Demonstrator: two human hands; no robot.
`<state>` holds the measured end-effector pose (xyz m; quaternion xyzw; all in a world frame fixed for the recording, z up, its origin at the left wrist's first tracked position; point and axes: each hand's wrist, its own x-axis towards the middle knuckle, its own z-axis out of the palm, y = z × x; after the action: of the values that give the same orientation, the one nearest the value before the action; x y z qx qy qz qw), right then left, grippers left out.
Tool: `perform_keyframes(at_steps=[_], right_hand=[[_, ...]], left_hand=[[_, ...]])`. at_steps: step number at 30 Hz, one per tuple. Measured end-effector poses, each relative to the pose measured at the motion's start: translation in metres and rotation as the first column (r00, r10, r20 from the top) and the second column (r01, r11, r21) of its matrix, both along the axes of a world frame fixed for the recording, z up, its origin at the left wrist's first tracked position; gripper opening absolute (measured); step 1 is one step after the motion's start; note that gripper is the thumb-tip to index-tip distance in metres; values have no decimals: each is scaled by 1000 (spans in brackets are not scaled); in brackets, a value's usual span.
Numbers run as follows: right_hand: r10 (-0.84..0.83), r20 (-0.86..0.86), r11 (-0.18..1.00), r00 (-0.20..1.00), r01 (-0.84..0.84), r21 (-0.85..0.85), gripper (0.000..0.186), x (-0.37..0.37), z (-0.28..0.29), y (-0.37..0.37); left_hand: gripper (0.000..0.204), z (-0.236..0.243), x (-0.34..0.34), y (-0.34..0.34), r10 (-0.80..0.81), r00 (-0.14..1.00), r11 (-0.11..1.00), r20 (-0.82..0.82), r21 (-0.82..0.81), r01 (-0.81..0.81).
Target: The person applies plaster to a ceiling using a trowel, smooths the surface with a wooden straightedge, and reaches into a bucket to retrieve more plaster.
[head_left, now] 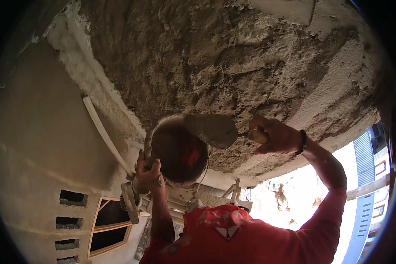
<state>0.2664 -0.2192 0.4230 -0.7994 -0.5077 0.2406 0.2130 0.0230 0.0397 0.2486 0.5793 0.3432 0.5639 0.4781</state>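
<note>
My left hand is closed on the edge of a round, mortar-crusted bucket, thumb toward its opening. The bucket's inside looks dark with a reddish patch; how much it holds I cannot tell. My right hand wraps round the wooden handle of a trowel. The trowel's broad, mortar-coated blade points left and overlaps the bucket's upper right rim in view. Behind both tools spreads a rough, brown mortar surface, lumpy and uneven, with a smoother pale strip at right.
At left is a smooth grey wall with several slots and a wooden-framed window. A long pale batten slants beside it. Wooden pieces show below the bucket. Bright open space and a blue panel lie at right.
</note>
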Motion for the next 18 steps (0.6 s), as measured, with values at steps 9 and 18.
perform_keyframes(at_steps=[9,18], right_hand=[[423,296,771,856,-512,378,52,-21,122,-15],[219,-8,821,976,-180,542,36,85,105,-26]], left_hand=[[31,-23,-21,-10,30,997,992,-69,-120,-38],[24,-40,-46,-18,91,992,988,-85,-113,-100]])
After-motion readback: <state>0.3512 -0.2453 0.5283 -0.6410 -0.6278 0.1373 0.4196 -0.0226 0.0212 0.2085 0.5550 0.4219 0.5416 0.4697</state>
